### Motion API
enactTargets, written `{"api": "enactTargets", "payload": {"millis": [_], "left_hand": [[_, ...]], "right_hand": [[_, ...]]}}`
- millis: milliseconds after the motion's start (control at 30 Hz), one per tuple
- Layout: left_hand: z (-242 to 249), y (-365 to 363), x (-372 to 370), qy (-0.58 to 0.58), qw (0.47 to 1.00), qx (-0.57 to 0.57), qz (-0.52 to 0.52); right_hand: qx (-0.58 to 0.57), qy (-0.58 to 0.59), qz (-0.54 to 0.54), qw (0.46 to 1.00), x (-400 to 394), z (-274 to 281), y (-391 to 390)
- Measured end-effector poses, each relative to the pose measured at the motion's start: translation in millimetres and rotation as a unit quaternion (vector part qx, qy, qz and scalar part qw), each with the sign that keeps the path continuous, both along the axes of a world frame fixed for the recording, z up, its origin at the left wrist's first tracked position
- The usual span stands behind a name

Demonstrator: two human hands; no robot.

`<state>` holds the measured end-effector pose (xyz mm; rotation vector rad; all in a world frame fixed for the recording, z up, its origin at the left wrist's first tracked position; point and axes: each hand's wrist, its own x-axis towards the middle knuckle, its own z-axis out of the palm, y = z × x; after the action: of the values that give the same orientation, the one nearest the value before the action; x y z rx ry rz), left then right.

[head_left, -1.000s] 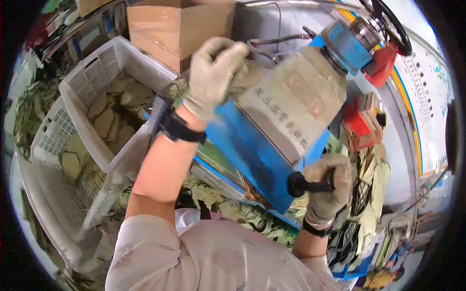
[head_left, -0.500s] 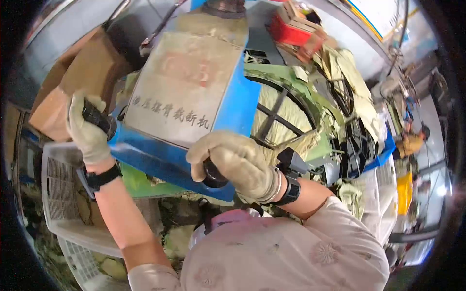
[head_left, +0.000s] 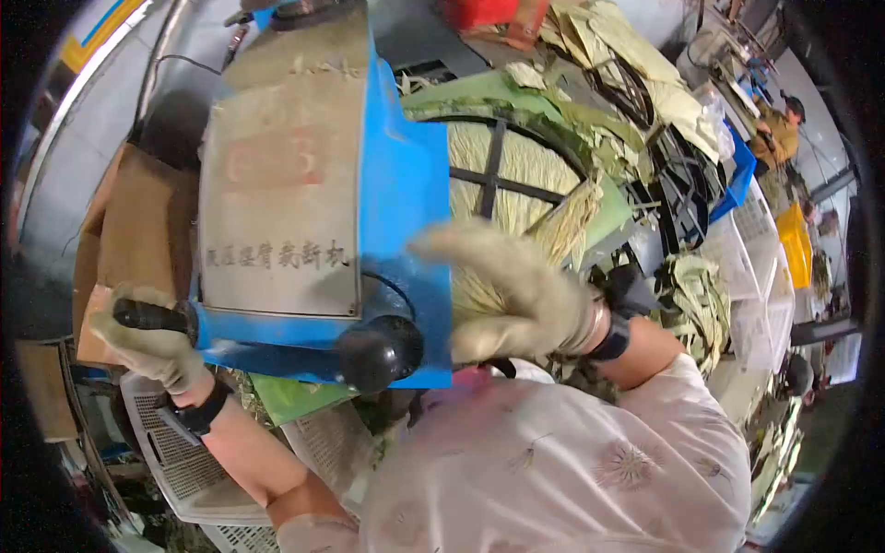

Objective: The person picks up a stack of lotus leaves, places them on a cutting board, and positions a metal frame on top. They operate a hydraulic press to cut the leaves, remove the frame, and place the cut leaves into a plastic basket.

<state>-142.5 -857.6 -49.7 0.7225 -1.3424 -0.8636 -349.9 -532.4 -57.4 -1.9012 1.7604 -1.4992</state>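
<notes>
My left hand [head_left: 152, 348], in a cream work glove, is wrapped round a black handle [head_left: 147, 316] at the left side of a blue press arm [head_left: 406, 221]. The arm carries a pale plate [head_left: 277, 203] with Chinese lettering. My right hand [head_left: 516, 300], gloved too and slightly blurred, is off the arm with its fingers stretched apart. A round black knob [head_left: 369, 355] on the arm's front sits just left of it. Beyond that hand a curved black die frame with crossbars [head_left: 491, 170] lies on crinkled pale yellow-green sheet material [head_left: 539, 170].
A cardboard box [head_left: 138, 230] stands at the left, with white plastic baskets [head_left: 175, 452] below it. Green scraps [head_left: 516, 92] and black frames [head_left: 678, 184] crowd the right side. Farther right are a blue bin [head_left: 735, 175], a yellow bin [head_left: 795, 244] and another person [head_left: 779, 138].
The blue arm has swung left, uncovering more of the die frame. My right hand has let go of the black knob and opened; my left hand still grips its handle. The view has turned.
</notes>
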Motion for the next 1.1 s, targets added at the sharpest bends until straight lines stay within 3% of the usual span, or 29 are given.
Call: {"api": "enactTargets", "payload": {"millis": [33,100,133,233,267,333,400,467,533,600,667,833,900,967,1000,1033,1067,1100], "left_hand": [[2.0,-8.9,4.0,-0.011,1.000,0.004,-0.006],[7.8,-32.9,13.9,-0.049,0.996,0.048,-0.063],[18.2,-35.3,5.4,0.028,0.992,0.115,-0.052],[9.5,-111.2,16.1,0.016,0.993,0.095,-0.068],[-1.1,-153.3,27.7,0.008,0.992,0.093,-0.088],[-15.3,-254.8,51.2,0.060,0.937,0.119,-0.324],[15.6,-224.0,19.1,0.012,0.994,0.109,-0.022],[32.6,-231.0,26.1,-0.144,0.966,0.213,-0.013],[18.8,-213.2,51.6,-0.269,0.963,0.020,0.015],[-5.4,-183.0,79.7,-0.296,0.946,-0.109,0.069],[-33.3,-127.8,101.9,-0.295,0.926,-0.192,0.135],[-89.6,77.1,82.4,-0.243,0.953,-0.138,0.114],[-96.8,129.9,90.9,-0.390,0.917,-0.073,0.044],[-100.3,182.0,74.6,-0.418,0.904,-0.015,-0.083],[-118.1,200.1,66.5,-0.274,0.932,0.125,-0.200],[-136.0,218.1,58.3,-0.110,0.918,0.268,-0.270],[-131.1,224.1,46.5,-0.068,0.859,0.399,-0.315],[-126.9,228.1,36.8,-0.062,0.865,0.395,-0.304]], "right_hand": [[-0.006,0.071,-0.057,0.996,-12.3,-9.7,16.7],[0.098,0.161,-0.139,0.972,-24.6,-20.9,55.7],[0.100,0.156,-0.138,0.973,-26.1,-30.2,68.2],[0.146,0.148,-0.119,0.971,-16.5,-63.1,92.5],[0.168,0.192,-0.106,0.961,-14.7,-69.4,95.9],[0.155,0.212,-0.104,0.959,-14.9,-83.8,95.7],[0.132,0.238,-0.110,0.956,-14.7,-92.8,91.9],[0.110,0.296,-0.154,0.936,-11.9,-93.1,83.4],[0.053,0.310,-0.179,0.932,-15.6,-114.2,79.4],[-0.015,0.321,-0.235,0.918,-13.9,-125.8,75.3],[0.004,0.314,-0.227,0.922,-15.6,-124.2,78.7],[0.006,0.297,-0.218,0.930,-21.3,-109.2,75.3],[0.014,0.289,-0.191,0.938,-29.5,-96.1,74.9],[0.024,0.280,-0.160,0.946,-35.8,-79.5,71.1],[0.039,0.245,-0.156,0.956,-39.3,-70.7,67.7],[0.055,0.211,-0.153,0.964,-42.4,-64.4,64.8],[0.059,0.210,-0.152,0.964,-43.6,-61.1,63.0],[0.052,0.212,-0.141,0.966,-45.7,-61.3,63.1]]}}
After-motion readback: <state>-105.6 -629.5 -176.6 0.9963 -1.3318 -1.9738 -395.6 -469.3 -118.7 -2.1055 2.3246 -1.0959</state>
